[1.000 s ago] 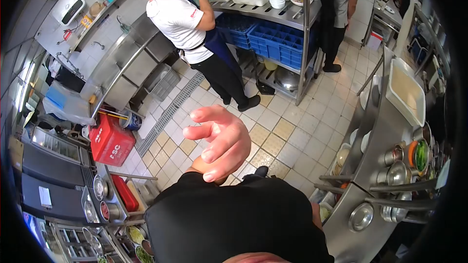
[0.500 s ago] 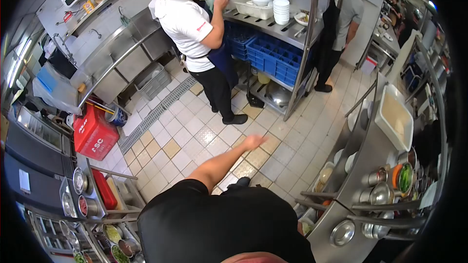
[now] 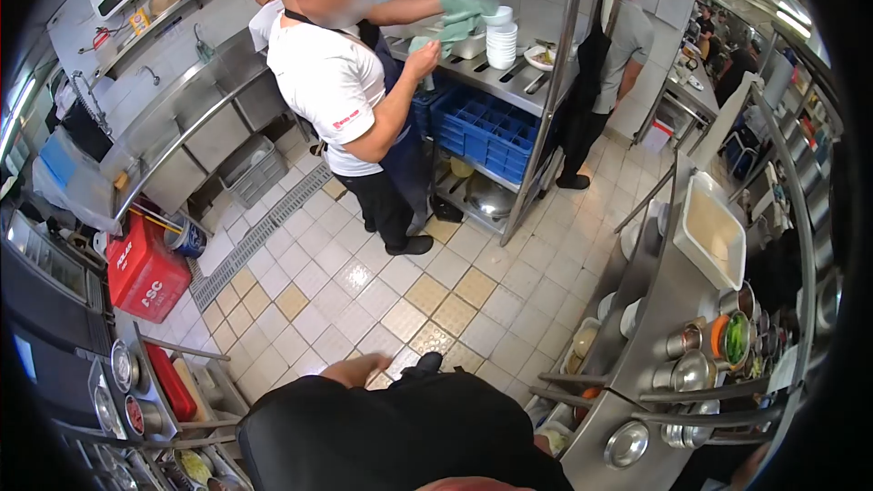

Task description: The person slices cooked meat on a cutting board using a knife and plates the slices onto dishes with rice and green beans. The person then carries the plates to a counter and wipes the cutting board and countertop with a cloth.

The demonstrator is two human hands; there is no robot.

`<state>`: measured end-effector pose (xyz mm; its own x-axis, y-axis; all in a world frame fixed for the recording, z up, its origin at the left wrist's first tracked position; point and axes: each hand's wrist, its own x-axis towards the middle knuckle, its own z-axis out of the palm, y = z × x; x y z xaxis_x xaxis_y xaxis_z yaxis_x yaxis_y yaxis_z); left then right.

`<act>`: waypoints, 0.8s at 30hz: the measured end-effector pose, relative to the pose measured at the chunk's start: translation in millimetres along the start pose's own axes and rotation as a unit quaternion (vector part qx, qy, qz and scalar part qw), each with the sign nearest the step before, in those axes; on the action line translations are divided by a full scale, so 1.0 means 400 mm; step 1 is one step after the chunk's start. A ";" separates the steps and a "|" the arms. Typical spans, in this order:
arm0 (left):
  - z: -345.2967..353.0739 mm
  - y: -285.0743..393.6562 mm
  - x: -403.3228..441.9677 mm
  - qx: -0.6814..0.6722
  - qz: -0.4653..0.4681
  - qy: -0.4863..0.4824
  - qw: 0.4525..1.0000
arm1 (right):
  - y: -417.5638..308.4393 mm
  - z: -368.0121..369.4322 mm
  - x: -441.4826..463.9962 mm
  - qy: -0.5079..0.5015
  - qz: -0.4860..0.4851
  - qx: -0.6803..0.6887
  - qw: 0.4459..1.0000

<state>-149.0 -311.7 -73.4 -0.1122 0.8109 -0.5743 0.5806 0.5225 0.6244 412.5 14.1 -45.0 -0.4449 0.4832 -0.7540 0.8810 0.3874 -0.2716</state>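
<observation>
My left hand (image 3: 375, 365) is low in the middle of the head view, just beyond my black shirt (image 3: 382, 432). It is small and blurred above the tiled floor (image 3: 355, 277), and its fingers cannot be made out. No object shows at it. My right hand is out of sight. Ahead stands a co-worker in a white shirt (image 3: 332, 95), whose hands hold a green cloth (image 3: 464, 14) by a stack of white bowls (image 3: 501, 44) on a steel shelf.
Right of me runs a steel counter (image 3: 627, 327) with a white tray (image 3: 714, 227) and metal pots. At left are a red box (image 3: 150, 273) and a side table with a red tray (image 3: 170, 382). Another person in grey (image 3: 626, 45) stands beyond the rack, which holds blue crates (image 3: 486, 136).
My left hand has dropped from raised in front of me, past an outstretched position, to close by my body. The co-worker's arm now reaches toward the bowls. The view has shifted.
</observation>
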 end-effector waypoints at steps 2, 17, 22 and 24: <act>-0.118 0.119 0.197 0.015 -0.103 -0.009 0.995 | 0.052 0.024 0.056 0.022 -0.051 -0.021 0.998; -0.268 0.293 0.396 0.188 0.018 -0.062 0.980 | -0.030 -0.014 0.121 0.163 -0.087 -0.100 0.978; -0.135 0.163 0.127 -0.097 -0.390 -0.163 0.901 | -0.015 0.112 -0.058 0.017 -0.030 -0.129 0.991; -0.130 0.139 0.056 -0.124 -0.409 -0.187 0.885 | -0.031 0.120 -0.080 -0.008 -0.006 -0.096 0.995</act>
<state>-161.2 -250.9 -24.0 -0.1111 0.0155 -0.9937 0.2277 0.9737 -0.0103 423.6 -43.7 -46.1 -0.4518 0.4654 -0.7611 0.8277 0.5369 -0.1630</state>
